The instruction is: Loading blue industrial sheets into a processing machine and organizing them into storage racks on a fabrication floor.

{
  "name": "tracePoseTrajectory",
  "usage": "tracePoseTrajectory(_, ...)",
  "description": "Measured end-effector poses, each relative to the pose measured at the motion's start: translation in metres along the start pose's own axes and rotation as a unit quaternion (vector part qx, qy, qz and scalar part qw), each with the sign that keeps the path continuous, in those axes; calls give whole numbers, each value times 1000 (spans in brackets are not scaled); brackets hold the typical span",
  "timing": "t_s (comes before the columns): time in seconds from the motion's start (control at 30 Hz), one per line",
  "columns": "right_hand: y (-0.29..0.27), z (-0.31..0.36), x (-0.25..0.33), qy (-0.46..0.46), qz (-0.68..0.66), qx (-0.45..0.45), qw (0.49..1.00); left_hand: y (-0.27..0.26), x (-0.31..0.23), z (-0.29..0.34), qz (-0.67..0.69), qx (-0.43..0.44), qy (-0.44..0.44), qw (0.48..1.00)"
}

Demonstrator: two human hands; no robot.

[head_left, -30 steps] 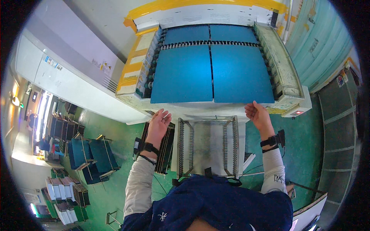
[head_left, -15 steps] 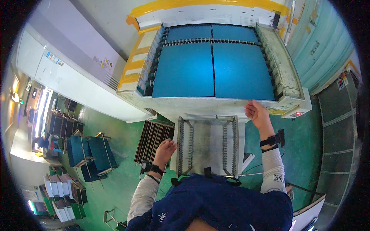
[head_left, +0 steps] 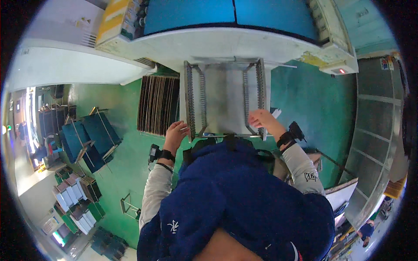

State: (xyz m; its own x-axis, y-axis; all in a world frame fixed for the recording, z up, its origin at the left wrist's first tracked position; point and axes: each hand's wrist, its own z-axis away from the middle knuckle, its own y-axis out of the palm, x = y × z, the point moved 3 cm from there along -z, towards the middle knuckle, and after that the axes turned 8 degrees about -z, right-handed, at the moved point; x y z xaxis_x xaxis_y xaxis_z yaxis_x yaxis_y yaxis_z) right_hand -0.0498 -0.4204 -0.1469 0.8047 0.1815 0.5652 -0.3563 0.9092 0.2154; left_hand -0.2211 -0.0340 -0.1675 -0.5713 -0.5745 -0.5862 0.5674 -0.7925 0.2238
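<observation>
A metal slotted rack (head_left: 224, 93) with toothed side rails stands in front of me on a pale support. My left hand (head_left: 175, 134) is at the near left corner of the rack, its fingers loosely bent and nothing visible in them. Over the rack's right rail is my right hand (head_left: 264, 122), fingers pointing inward and slightly apart; whether they touch the rail I cannot tell. Beyond the rack, two blue panels (head_left: 189, 15) lie side by side on the roller bed of a white machine (head_left: 209, 45), their far parts cut off by the picture's edge.
A stack of dark boards (head_left: 159, 104) stands on the green floor left of the rack. Further left are racks with blue panels (head_left: 89, 135). A grey panelled cabinet (head_left: 372, 117) lines the right side. Another person (head_left: 367, 230) is at the far lower right.
The view has tipped down toward the rack, so the machine sits higher in the picture. My right hand has come from the machine's front edge back to the rack's right rail. My left hand stays near the left rail.
</observation>
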Motion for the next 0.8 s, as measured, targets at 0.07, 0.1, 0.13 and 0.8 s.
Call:
tracePoseTrajectory(0.07, 5, 7, -46, 99, 64, 5, 993, -1, 5, 5, -5, 15, -13, 1000)
tracePoseTrajectory(0.1, 6, 12, -65, 82, 97, 3, 992, -3, 8, 5, -34, 4, -13, 999)
tracePoseTrajectory(0.13, 5, 13, -79, 87, 92, -3, 992, -4, 11, 5, -65, -11, -13, 998)
tracePoseTrajectory(0.8, 60, 22, -175, 125, -44, -76, 988, -10, 13, -30, -333, 26, 0, 942)
